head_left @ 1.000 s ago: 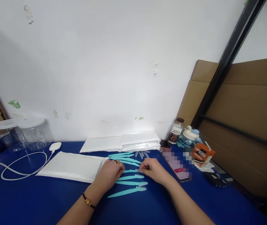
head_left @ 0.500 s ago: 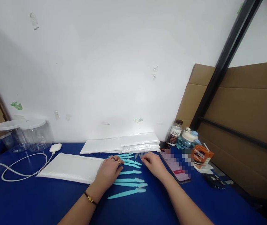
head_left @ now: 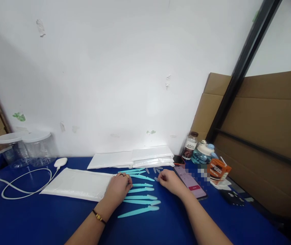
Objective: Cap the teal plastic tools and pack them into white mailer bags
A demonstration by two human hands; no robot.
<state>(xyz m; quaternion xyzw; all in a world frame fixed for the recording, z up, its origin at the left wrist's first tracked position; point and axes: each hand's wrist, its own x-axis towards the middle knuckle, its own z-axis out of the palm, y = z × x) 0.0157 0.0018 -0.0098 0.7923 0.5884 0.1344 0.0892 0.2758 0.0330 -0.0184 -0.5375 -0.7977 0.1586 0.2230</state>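
Several teal eyebrow razors (head_left: 139, 211) lie in a loose column on the blue table, blades pointing right. My left hand (head_left: 118, 187) is closed at the handle end of one eyebrow razor (head_left: 142, 185); its fingertips partly hide the handle. To the right, my right hand (head_left: 169, 181) pinches a small translucent blade cap (head_left: 156, 179), just beyond the razors' blade ends. More small grey caps (head_left: 158, 170) lie beyond that hand. A white padded mailer (head_left: 79, 183) lies flat beside my left hand.
A stack of white padded mailers (head_left: 152, 156) lies against the wall. At right are a phone (head_left: 192, 185), a brown-capped bottle (head_left: 190, 146), a blue-and-white water bottle (head_left: 203, 153) and an orange drink carton (head_left: 218, 170). Clear jars (head_left: 39, 149) and a white cable (head_left: 26, 173) are at left.
My left hand has come slightly toward me, with a razor now apart from the far group. My right hand has shifted a little right and nearer, a cap now showing at its fingertips.
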